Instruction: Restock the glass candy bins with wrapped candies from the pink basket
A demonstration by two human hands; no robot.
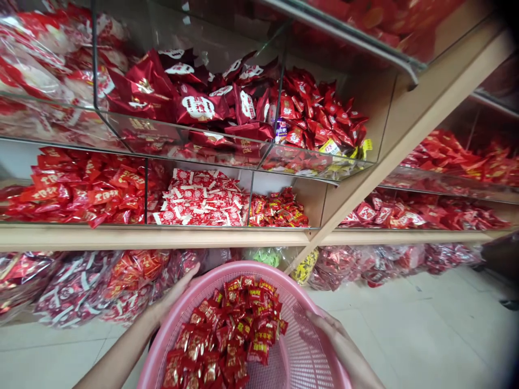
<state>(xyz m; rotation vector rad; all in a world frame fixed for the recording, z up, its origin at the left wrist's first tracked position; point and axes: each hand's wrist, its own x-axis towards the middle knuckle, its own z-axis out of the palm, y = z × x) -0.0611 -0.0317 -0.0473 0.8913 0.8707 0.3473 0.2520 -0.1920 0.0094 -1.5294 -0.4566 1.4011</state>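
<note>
A round pink plastic basket (298, 294) with mesh sides is held in front of me, tilted so its inside shows. Many small red wrapped candies (227, 329) with gold and yellow print lie in it, heaped toward the left. My left hand (178, 289) grips the rim at the upper left, its fingers partly hidden behind the basket. On the right side, my right hand (330, 335) holds the rim, with fingers over the edge. Just beyond the basket, small red and yellow wrapped candies (278, 209) fill a lower shelf compartment.
Wooden shelving (162, 237) with clear dividers spans the view. Its compartments hold red-and-white packets (203, 197), dark red bags (198, 105) and orange-red packets (81, 186). Clear bags of sweets (77, 286) stand on the tiled floor (405, 324) beneath. A slanting wooden upright (389, 129) divides the shelves.
</note>
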